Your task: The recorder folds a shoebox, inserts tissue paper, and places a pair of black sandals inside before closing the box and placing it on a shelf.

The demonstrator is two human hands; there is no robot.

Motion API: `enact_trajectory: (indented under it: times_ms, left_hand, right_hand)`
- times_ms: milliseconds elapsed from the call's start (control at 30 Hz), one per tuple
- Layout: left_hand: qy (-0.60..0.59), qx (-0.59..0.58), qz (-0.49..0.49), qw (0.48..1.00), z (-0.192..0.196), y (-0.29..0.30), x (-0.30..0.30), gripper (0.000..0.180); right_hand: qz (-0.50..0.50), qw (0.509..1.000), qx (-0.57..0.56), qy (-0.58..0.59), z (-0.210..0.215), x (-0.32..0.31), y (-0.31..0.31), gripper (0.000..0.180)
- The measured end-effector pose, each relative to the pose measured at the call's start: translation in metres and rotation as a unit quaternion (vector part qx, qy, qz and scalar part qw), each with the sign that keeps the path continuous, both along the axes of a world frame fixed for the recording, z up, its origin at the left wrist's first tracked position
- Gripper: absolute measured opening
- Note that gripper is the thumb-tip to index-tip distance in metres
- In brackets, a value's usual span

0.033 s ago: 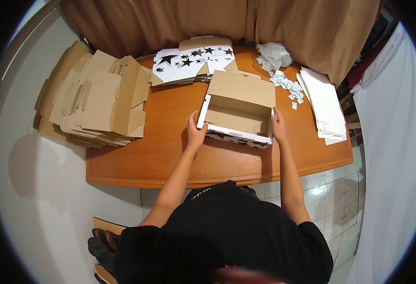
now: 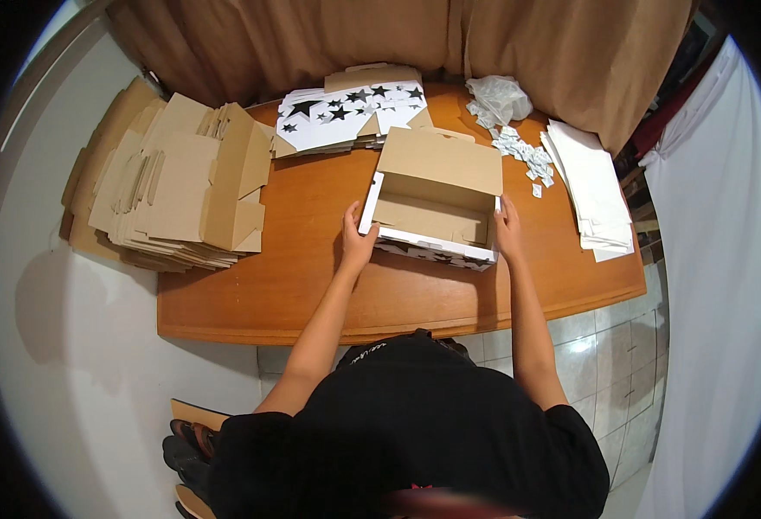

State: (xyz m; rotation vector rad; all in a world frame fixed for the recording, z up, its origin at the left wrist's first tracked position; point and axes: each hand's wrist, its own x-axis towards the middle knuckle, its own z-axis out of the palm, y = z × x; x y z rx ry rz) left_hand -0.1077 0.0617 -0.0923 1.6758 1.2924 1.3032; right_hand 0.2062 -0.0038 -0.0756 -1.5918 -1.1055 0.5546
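A cardboard box [image 2: 430, 219] with its lid raised stands on the wooden table in front of me. Its inside is plain brown, while the outer walls are white with dark star shapes along the near side. My left hand [image 2: 359, 239] grips the box's left end, thumb near the front corner and fingers along the outer wall. At the opposite end, my right hand [image 2: 508, 228] is closed against the right wall, its fingers partly hidden by my own hand. Nothing shows inside the box apart from folded flaps near the front right.
Flattened brown cartons [image 2: 173, 186] are piled on the table's left. Behind the box lies a stack of star-printed flat cartons [image 2: 324, 121]. To the right are small white packets [image 2: 527, 157], a clear plastic bag [image 2: 500, 99] and white sheets [image 2: 590, 190]. Brown curtains [image 2: 346, 35] hang behind.
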Motion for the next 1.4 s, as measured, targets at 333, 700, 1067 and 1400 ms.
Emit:
enact_trajectory:
  times_ms: [333, 700, 1067, 1400]
  left_hand:
    - [-0.115, -0.142, -0.114, 0.977, 0.005, 0.001, 0.008, 0.053]
    - [-0.035, -0.095, -0.059, 0.993, 0.005, -0.018, 0.036, 0.057]
    - [0.179, 0.081, 0.090, 0.976, 0.065, -0.052, 0.147, 0.049]
    - [0.162, 0.136, -0.144, 0.967, 0.076, -0.088, 0.303, 0.035]
  right_hand:
    - [-0.079, 0.974, -0.071, -0.198, 0.029, -0.029, -0.016, 0.046]
    - [-0.046, 0.909, -0.235, -0.341, 0.048, -0.005, 0.002, 0.050]
    - [-0.088, 0.976, -0.032, -0.199, 0.005, 0.141, -0.037, 0.039]
    - [-0.236, 0.886, -0.191, -0.349, 0.006, 0.285, -0.085, 0.045]
